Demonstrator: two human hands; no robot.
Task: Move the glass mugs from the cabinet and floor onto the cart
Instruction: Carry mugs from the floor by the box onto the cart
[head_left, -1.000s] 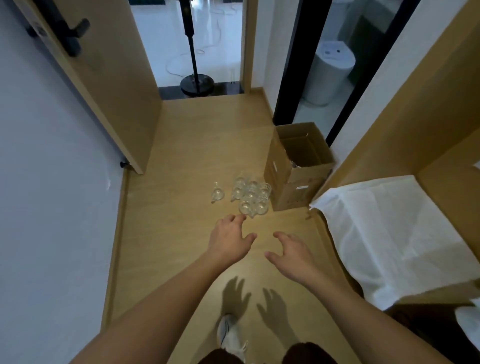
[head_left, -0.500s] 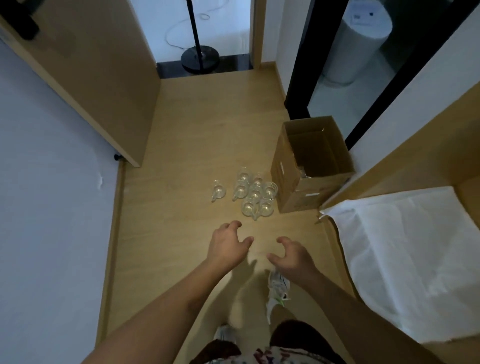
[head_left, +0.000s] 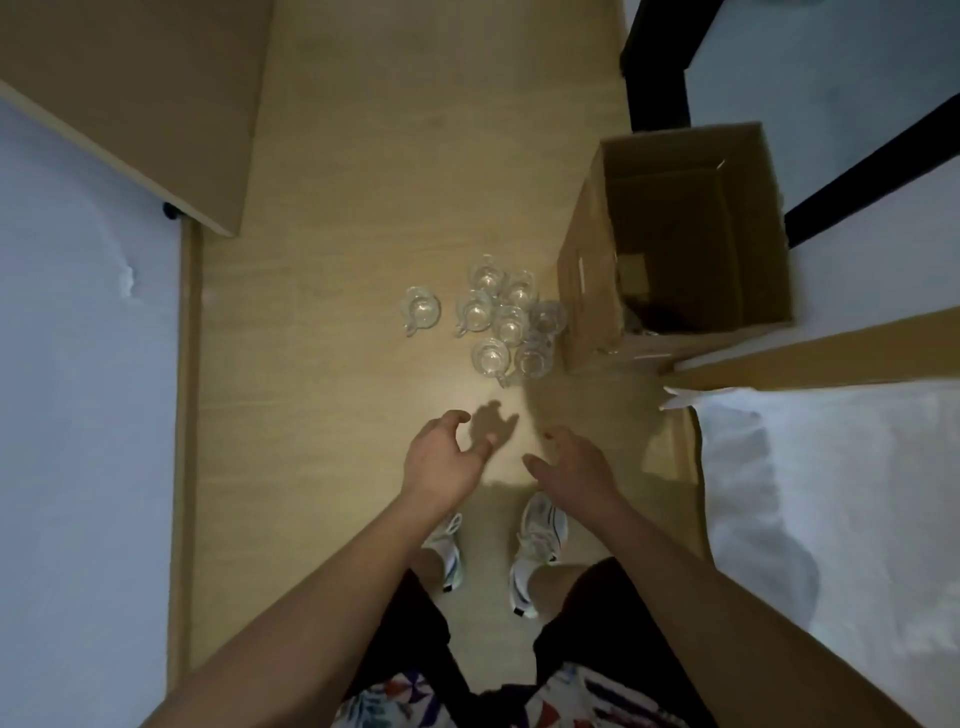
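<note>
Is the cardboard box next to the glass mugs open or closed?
Open. The cardboard box stands upright on the floor with its top open, so its dark inside shows, right beside the glass mugs.

Tan wood, clear glass, brown cardboard

Clear glass mugs (head_left: 498, 322) stand on the light tan wooden floor (head_left: 363, 156); brown cardboard box (head_left: 675, 249); white sneakers (head_left: 537, 551); black shorts (head_left: 582, 613); white cloth (head_left: 841, 509).

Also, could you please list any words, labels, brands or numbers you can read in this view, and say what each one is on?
No text can be read anywhere in this view.
Cardboard box: a pale patch low on its outer side may be a label, too blurred to read.
Shoes: coloured trim only, no brand legible.
Glass mugs: no markings visible.
</note>
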